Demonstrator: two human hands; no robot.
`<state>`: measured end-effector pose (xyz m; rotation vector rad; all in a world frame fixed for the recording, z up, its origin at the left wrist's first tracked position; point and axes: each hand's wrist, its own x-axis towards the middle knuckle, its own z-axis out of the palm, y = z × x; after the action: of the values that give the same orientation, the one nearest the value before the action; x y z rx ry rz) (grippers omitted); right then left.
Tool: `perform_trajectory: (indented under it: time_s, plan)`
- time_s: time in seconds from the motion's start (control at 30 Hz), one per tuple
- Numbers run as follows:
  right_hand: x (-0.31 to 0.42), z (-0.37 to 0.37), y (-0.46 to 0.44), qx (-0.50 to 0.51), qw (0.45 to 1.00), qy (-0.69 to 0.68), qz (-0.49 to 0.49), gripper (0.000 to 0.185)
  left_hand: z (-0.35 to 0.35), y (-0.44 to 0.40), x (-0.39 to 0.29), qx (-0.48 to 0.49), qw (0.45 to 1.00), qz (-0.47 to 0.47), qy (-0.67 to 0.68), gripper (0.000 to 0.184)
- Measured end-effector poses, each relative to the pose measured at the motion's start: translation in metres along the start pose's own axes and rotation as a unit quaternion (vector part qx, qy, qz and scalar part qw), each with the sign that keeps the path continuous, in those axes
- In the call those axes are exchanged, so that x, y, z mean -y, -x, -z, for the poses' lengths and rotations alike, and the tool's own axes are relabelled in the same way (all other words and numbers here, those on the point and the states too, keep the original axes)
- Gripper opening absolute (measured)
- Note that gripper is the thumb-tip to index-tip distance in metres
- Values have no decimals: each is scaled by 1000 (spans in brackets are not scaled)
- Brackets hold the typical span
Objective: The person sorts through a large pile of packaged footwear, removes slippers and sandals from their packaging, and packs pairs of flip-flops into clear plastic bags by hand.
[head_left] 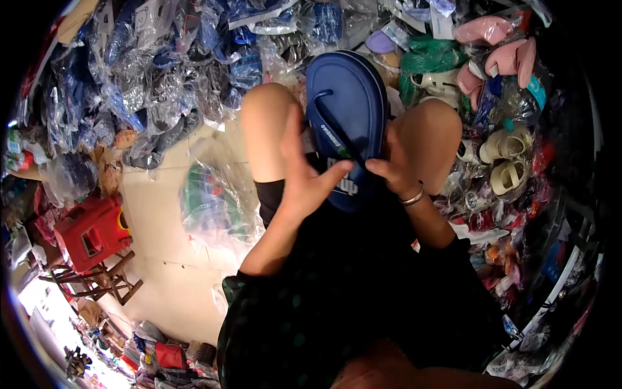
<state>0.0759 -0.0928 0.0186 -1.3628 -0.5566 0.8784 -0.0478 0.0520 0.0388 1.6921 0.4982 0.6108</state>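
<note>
A pair of dark blue flip-flops (346,84), stacked one on the other, is held upright between the person's knees, toe end up. My left hand (301,178) is at its left side, with the thumb on the heel area and the fingers stretched up along the edge. On the other side, my right hand (395,165), with a silver bracelet at the wrist, presses its thumb near the strap's end; its fingers go behind the sole. White lettering shows on the heel and on the strap.
Plastic-wrapped dark footwear (175,78) is piled ahead and to the left. Pink slippers (512,58) and beige clogs (508,178) lie at the right. A clear plastic bag (217,201) rests on the tiled floor (159,259), near a red stool (94,233).
</note>
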Motion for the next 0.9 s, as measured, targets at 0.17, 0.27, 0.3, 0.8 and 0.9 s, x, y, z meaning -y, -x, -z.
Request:
perform_trajectory:
  time_s: [0.17,0.27,0.3,0.8,0.9]
  plan:
    - [-24,8,11,-6,995,-14,-101,78,-45,15,20,67,989,3,-134,71]
    - [-26,29,15,-63,987,-17,-150,68,-55,12,25,107,983,30,-143,65]
    - [-28,40,18,-97,981,-14,-169,63,-56,7,31,111,983,34,-146,65]
    - [-41,100,7,-293,896,-185,-278,64,31,-35,444,43,909,376,-178,47]
    - [-43,104,9,-341,877,-125,-314,65,35,-40,473,140,898,386,-160,44]
